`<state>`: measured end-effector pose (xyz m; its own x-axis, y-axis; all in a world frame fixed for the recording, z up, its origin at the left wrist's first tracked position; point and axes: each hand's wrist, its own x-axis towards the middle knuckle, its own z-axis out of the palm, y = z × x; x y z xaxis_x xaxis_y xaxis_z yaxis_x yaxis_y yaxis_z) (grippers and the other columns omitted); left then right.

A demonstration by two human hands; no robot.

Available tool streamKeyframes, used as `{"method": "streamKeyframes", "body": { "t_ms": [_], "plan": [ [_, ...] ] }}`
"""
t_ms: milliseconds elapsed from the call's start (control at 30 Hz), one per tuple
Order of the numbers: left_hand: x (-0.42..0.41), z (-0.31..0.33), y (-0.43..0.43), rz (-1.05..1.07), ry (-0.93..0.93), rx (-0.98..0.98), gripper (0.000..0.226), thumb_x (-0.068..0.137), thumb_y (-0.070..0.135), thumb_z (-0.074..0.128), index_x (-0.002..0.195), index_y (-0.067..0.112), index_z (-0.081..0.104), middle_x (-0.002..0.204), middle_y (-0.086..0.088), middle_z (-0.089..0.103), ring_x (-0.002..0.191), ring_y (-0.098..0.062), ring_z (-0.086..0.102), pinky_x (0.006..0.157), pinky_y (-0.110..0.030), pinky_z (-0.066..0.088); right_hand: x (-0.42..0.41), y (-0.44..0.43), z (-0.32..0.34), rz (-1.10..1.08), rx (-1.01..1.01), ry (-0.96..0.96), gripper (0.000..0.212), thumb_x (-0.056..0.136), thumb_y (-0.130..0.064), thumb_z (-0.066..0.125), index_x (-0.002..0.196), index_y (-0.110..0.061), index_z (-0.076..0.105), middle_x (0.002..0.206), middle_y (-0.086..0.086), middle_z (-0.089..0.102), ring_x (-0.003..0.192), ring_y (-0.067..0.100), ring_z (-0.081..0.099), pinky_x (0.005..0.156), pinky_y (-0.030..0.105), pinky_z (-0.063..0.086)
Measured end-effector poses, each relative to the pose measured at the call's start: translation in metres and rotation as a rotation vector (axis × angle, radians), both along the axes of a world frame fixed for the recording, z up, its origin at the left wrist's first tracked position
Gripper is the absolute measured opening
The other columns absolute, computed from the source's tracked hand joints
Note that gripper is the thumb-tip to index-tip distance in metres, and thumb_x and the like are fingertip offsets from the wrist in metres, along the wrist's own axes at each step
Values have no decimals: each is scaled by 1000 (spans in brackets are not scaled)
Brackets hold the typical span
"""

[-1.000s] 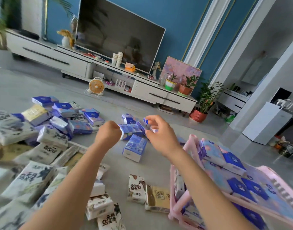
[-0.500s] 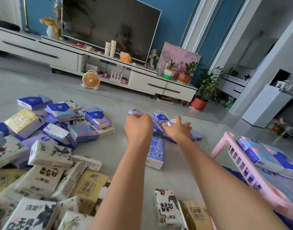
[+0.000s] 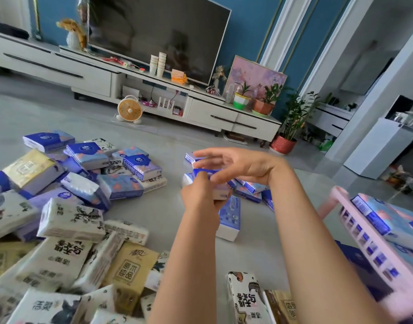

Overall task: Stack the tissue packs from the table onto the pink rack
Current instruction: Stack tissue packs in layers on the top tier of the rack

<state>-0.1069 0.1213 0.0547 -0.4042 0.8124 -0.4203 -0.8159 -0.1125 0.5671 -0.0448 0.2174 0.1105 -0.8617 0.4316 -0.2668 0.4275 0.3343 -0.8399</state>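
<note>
Centrally, the left hand (image 3: 202, 198) was raised off the grey surface (image 3: 163, 206), its fingers curled and clamped round a small blue pack (image 3: 204, 172), thumb on the near side. The right hand (image 3: 244, 164) hovered just above it at one o'clock, palm turned inward, its fingers (image 3: 208, 160) straight and slightly apart, pointing toward nine o'clock and blurred at the tips; I could not tell whether they touched the pack. Behind those fingertips another blue pack (image 3: 189, 157) showed.

Just beneath the left hand, at five o'clock from it, a long blue-and-white pack (image 3: 230, 219) lay flat on the surface. A cluster of little blue packs (image 3: 250, 188) lay at three o'clock from the held one, partly hidden by the right wrist.

At nine o'clock from the hands spread a big heap of packs (image 3: 72, 218), blue ones at the far side and white and tan ones nearer the camera. More white and tan packs (image 3: 245, 298) lay at six o'clock, between the forearms.

At four o'clock stood the pink rack (image 3: 364, 235), slatted, with several blue packs on it (image 3: 376, 213) lying flat side by side.

Toward twelve o'clock, well apart, a small orange fan (image 3: 130, 110) stood on the floor before a long white cabinet (image 3: 95, 76) that carried a dark television (image 3: 158, 31).
</note>
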Motion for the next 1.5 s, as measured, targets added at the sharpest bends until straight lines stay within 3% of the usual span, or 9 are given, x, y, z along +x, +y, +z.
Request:
{"method": "streamKeyframes", "body": {
  "t_ms": [67,133,267,500,800,967,1067,1333,1500],
  "plan": [
    [1,-3,1,31,9,-71,20,88,6,48,68,6,48,67,-13,51,55,-24,48,59,-32,47,-1,18,-15,-400,7,264,47,81,-7,64,125,-15,50,120,6,61,103,15,58,90,28,47],
    [0,-5,1,54,38,-141,18,87,10,48,70,8,49,66,-10,51,57,-23,48,62,-32,46,-4,40,-38,-799,326,241,48,87,-9,55,133,-13,41,131,15,52,106,23,54,93,34,41],
    [-4,-3,6,86,90,-187,18,83,16,50,66,10,50,70,-8,54,73,-28,51,82,-40,49,-13,51,-83,-649,551,-142,65,90,-29,54,145,-12,23,150,8,31,135,24,32,106,31,27],
    [-8,3,-3,123,32,-236,14,82,15,49,68,12,49,77,-9,56,68,-27,52,76,-35,48,-17,48,-88,-681,587,-216,46,92,-34,50,130,-9,43,131,15,51,117,33,49,88,33,38],
    [-2,57,-29,216,94,-177,19,86,23,50,69,15,44,70,-2,48,55,-16,44,48,-24,33,5,-46,-9,-787,643,455,13,86,-22,59,77,-14,53,72,-3,55,70,15,50,55,20,34],
    [32,105,-49,240,290,-43,27,89,26,45,63,17,45,41,4,54,51,-13,38,46,-22,27,79,-117,47,-710,859,671,31,87,-28,59,116,-21,50,90,-4,61,72,11,56,65,20,44],
    [59,126,-52,153,373,62,22,89,24,43,69,18,46,57,1,59,55,-13,46,47,-22,29,149,-131,66,-768,881,723,21,88,-31,58,100,-31,40,88,-6,61,67,14,59,57,29,48],
    [164,129,-17,-241,554,111,13,86,21,48,82,10,54,88,-13,61,75,-23,58,54,-25,40,333,-60,60,-1342,466,460,16,90,-17,55,105,-17,49,94,9,57,64,17,52,43,25,39],
    [192,124,-1,-305,554,91,15,89,20,49,79,10,55,78,-7,60,63,-16,58,50,-20,45,348,-37,36,-1237,552,187,12,87,-22,59,95,-18,51,98,13,65,81,31,63,70,43,51]
  ]
}}
